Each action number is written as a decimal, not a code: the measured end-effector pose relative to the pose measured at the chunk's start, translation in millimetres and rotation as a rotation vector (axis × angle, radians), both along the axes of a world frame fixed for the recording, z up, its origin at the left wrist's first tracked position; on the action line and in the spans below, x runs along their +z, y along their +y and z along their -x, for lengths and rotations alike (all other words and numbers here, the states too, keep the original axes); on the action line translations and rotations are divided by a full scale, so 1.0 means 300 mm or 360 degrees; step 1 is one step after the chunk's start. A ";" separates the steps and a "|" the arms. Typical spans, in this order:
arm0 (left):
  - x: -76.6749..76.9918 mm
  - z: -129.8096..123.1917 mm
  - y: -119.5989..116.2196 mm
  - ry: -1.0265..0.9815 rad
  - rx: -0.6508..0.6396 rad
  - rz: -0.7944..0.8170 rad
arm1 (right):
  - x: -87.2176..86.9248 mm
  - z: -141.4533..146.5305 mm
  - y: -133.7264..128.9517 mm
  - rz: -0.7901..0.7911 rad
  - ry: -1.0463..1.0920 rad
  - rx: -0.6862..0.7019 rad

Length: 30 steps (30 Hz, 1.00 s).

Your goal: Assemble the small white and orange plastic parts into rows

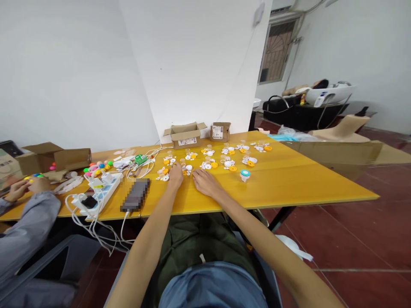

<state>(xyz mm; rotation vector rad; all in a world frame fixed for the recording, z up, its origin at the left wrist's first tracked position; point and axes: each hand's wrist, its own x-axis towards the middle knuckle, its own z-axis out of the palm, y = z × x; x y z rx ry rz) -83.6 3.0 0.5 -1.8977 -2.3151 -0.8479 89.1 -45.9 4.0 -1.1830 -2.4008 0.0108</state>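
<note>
My left hand (176, 175) rests on the yellow table among small piles of white and orange plastic parts, its fingers curled down; whatever they pinch is too small to make out. Just right of it, a pile of white and orange parts (187, 169) lies between my two hands. My right hand (206, 183) lies low on the tabletop, palm down, with its fingers stretched toward that pile and nothing visible in them. Further right stands a small clear cup with a teal lid (245, 176). More piles with orange rings (232, 168) and clear cups spread behind my hands.
Two open cardboard boxes (185, 136) stand against the wall. To the left are a phone (136, 195), a white power strip (104, 194) with tangled cables, and colourful balls (99, 167). A co-worker's hands (39, 185) handle things at the far left. The table's front edge runs beneath my forearms.
</note>
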 end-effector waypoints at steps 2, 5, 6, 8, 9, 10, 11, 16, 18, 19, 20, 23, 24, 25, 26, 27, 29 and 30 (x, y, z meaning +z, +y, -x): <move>0.004 -0.004 -0.020 0.0088 -0.0055 0.0071 | 0.004 0.001 -0.003 0.0012 0.0000 -0.0011; 0.011 -0.009 -0.045 0.0158 -0.0116 0.0115 | 0.008 -0.002 -0.008 0.0012 0.0005 0.0004; 0.014 -0.010 -0.052 0.0168 -0.0127 0.0116 | 0.008 -0.003 -0.008 0.0010 0.0005 0.0009; 0.018 -0.013 -0.063 0.0174 -0.0138 0.0116 | 0.008 -0.006 -0.009 0.0011 0.0004 0.0006; 0.019 -0.015 -0.069 0.0174 -0.0146 0.0114 | 0.007 -0.008 -0.009 0.0012 0.0005 0.0004; 0.021 -0.017 -0.075 0.0174 -0.0156 0.0115 | 0.007 -0.009 -0.008 0.0010 0.0007 0.0006; 0.023 -0.020 -0.080 0.0176 -0.0166 0.0116 | 0.006 -0.010 -0.008 0.0007 0.0011 0.0011; 0.033 -0.037 -0.105 0.0189 -0.0175 0.0127 | 0.008 -0.012 -0.010 0.0007 0.0010 0.0028; 0.036 -0.044 -0.112 0.0205 -0.0170 0.0129 | 0.011 -0.011 -0.013 0.0016 0.0001 0.0015; 0.036 -0.047 -0.115 0.0220 -0.0166 0.0130 | 0.014 -0.011 -0.015 0.0021 0.0000 0.0008; 0.037 -0.050 -0.118 0.0240 -0.0162 0.0131 | 0.016 -0.010 -0.017 0.0025 0.0001 0.0002; 0.037 -0.058 -0.129 0.0318 -0.0165 0.0143 | 0.021 -0.009 -0.021 0.0035 0.0001 0.0004; 0.037 -0.060 -0.132 0.0341 -0.0164 0.0151 | 0.022 -0.009 -0.022 0.0038 0.0001 0.0009; 0.038 -0.063 -0.136 0.0362 -0.0160 0.0158 | 0.023 -0.010 -0.022 0.0040 0.0000 0.0014; 0.039 -0.066 -0.141 0.0382 -0.0154 0.0166 | 0.023 -0.010 -0.022 0.0042 -0.0002 0.0018; 0.041 -0.069 -0.145 0.0403 -0.0148 0.0172 | 0.022 -0.010 -0.021 0.0043 -0.0004 0.0017; 0.045 -0.077 -0.155 0.0463 -0.0138 0.0173 | 0.021 -0.009 -0.020 0.0046 -0.0012 0.0007; 0.048 -0.081 -0.160 0.0492 -0.0136 0.0169 | 0.021 -0.008 -0.021 0.0047 -0.0016 0.0001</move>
